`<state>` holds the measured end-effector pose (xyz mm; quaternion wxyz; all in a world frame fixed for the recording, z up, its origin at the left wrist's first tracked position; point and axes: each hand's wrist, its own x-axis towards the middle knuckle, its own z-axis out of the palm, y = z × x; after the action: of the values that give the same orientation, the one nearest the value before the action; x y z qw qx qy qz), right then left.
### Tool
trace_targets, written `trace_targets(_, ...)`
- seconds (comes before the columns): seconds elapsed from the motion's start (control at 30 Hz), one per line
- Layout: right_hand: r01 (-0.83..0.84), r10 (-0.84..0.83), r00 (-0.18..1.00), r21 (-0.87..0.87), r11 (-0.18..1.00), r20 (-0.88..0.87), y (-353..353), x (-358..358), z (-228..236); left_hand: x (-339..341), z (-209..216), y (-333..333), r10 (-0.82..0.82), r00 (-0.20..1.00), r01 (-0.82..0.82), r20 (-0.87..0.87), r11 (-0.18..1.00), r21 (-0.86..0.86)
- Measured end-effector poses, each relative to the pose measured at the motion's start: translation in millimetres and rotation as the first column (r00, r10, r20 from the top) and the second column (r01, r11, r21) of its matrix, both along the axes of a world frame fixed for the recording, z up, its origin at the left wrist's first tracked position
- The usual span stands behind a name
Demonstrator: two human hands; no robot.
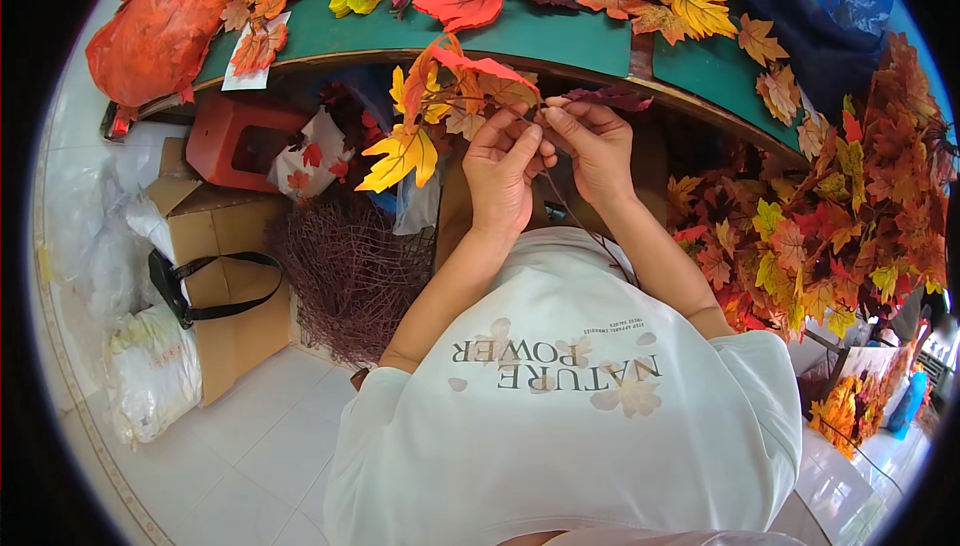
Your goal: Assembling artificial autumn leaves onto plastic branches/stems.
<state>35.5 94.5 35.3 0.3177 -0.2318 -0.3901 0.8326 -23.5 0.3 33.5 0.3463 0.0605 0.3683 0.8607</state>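
Note:
In front of my chest, my left hand (505, 161) is closed in a pinch on a thin dark stem of an artificial maple leaf garland (400, 156). Yellow, orange and red leaves hang from it to the left of that hand. My right hand (592, 146) pinches the same stem close by, the two sets of fingertips nearly touching. A dark purple maple leaf (610, 98) shows just beyond my right fingers. Below the hands, the bare brown stem (572, 208) trails down across my shirt. My fingers hide the exact spot where they grip.
A green-topped table (390, 28) with loose maple leaves crosses the far side. Right of me hangs a dense mass of autumn leaves (800, 236). On the left are a bundle of brown stems (345, 261), a cardboard box (235, 296) and a red plastic stool (235, 141).

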Motion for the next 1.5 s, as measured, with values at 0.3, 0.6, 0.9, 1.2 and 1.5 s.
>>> trace_targets(0.3,0.003,-0.003,1.0,-0.002,1.0,-0.003,-1,-2,-7,-1,3,2,0.012,0.999,-0.014,-0.037,0.998,-0.056)
trace_targets(0.6,0.022,-0.025,0.999,-0.107,0.994,-0.028,-4,-1,-11,-1,2,3,0.018,0.998,-0.023,-0.059,0.996,-0.081)
trace_targets(0.9,0.04,-0.039,0.998,0.018,0.999,-0.045,-9,-2,-14,-1,-5,8,0.064,0.997,-0.069,-0.05,0.994,-0.087)
trace_targets(1.2,0.051,-0.051,0.998,0.0,0.999,-0.024,-9,-4,-22,-3,-11,5,0.047,0.989,-0.058,-0.142,0.996,-0.07)
trace_targets(1.5,-0.085,0.071,0.995,0.249,0.965,0.066,-9,-4,-29,-12,-29,1,0.096,0.986,-0.113,-0.139,0.987,-0.115)
